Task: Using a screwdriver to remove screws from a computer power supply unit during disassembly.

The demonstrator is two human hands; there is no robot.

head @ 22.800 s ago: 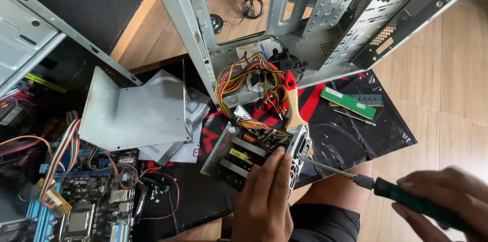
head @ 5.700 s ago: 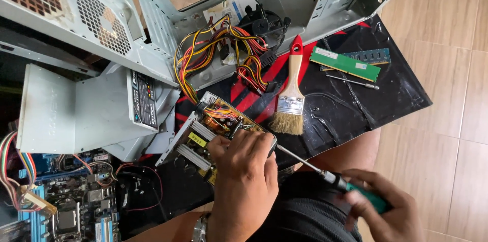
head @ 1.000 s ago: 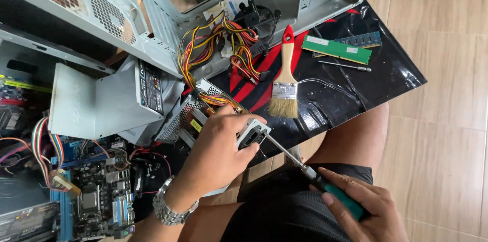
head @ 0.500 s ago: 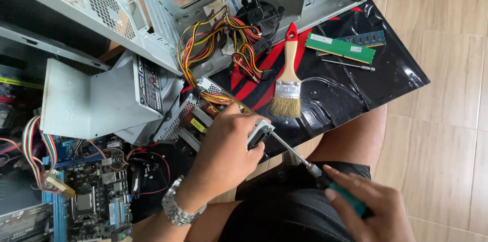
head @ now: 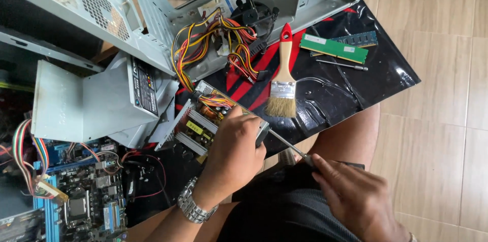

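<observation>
Altogether two hands: left hand point(head: 235, 151), right hand point(head: 356, 202), one screwdriver point(head: 287, 145).

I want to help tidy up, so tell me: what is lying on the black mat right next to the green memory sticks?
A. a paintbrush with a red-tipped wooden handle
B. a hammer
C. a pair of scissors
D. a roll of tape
A: the paintbrush, with its red-tipped handle and pale bristles, lies on the black mat just left of the green memory sticks.

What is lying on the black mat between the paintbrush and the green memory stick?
In the head view, nothing: the paintbrush and the green memory stick are parted only by bare glossy black mat with red streaks.
</observation>
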